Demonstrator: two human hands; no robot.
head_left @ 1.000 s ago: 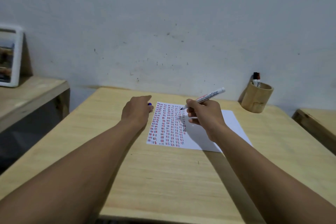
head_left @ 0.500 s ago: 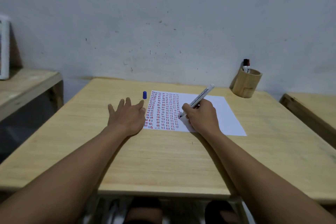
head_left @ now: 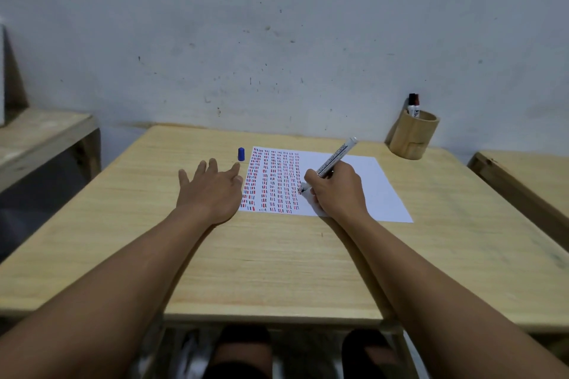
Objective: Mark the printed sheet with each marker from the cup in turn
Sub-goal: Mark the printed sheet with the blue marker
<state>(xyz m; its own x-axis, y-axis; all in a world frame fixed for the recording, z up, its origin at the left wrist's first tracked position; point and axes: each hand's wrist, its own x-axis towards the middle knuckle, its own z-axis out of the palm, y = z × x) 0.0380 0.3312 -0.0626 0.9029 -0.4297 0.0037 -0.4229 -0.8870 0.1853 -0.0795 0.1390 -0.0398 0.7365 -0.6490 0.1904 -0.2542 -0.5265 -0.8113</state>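
Your wooden table (head_left: 277, 261) stood against the scuffed wall (head_left: 277, 24), and on its far half lay the printed sheet (head_left: 369, 191), its left part filled with columns of red and dark dashes and its right part blank. Your left hand (head_left: 212, 191) lay flat and spread on the wood, holding nothing, its thumb side touching the sheet's left edge. Your right hand (head_left: 335, 191) rested on the sheet, fingers wrapped around a white marker (head_left: 334, 158) with its tip down on the paper beside the last printed column. The bamboo cup (head_left: 414, 138) sat at the far right corner with one marker in the cup (head_left: 413, 104). A blue cap (head_left: 241, 154) stood just beyond your left fingertips.
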